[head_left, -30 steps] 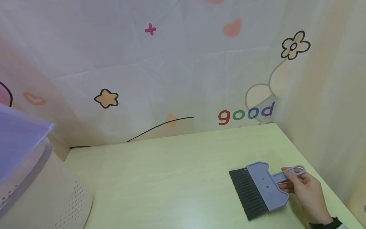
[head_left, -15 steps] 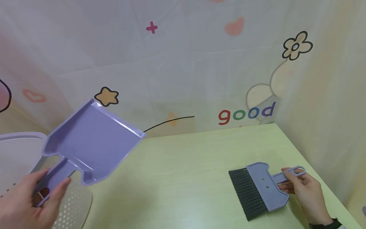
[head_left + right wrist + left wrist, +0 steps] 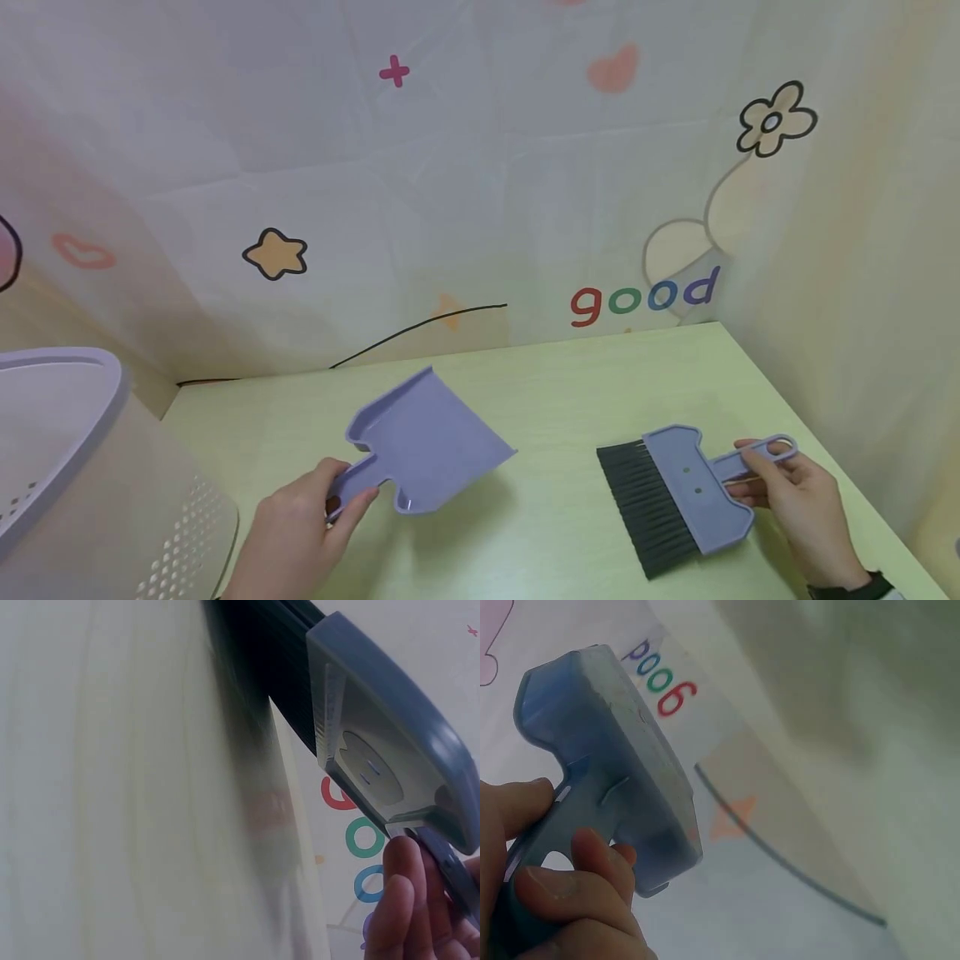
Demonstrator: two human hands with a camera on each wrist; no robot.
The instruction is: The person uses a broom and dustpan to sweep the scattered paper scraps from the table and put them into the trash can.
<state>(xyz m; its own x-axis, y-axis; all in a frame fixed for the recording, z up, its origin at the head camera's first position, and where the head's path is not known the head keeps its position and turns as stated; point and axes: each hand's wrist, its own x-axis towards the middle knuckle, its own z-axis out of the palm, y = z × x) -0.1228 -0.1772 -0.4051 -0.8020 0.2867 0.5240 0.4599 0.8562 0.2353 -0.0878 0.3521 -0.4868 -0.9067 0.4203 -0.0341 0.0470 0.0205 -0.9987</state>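
Note:
A lavender dustpan hangs above the table, left of its middle, casting a shadow below. My left hand grips it by its short handle; in the left wrist view the fingers wrap that handle and the pan's underside shows. On the right, my right hand holds the looped handle of a hand brush, thumb on top and fingers beneath. Its dark bristles point left, low over the table. From the right wrist camera, the brush's hollow underside is visible above the fingertips.
A white perforated basket with a lavender rim stands at the left edge, beside the left forearm. The pale green table ends at a printed curtain behind and a curtain along the right side.
The dustpan rose into view over the basket at the left, gripped by my left hand, then moved right and down over the table. The right hand and brush stayed nearly still.

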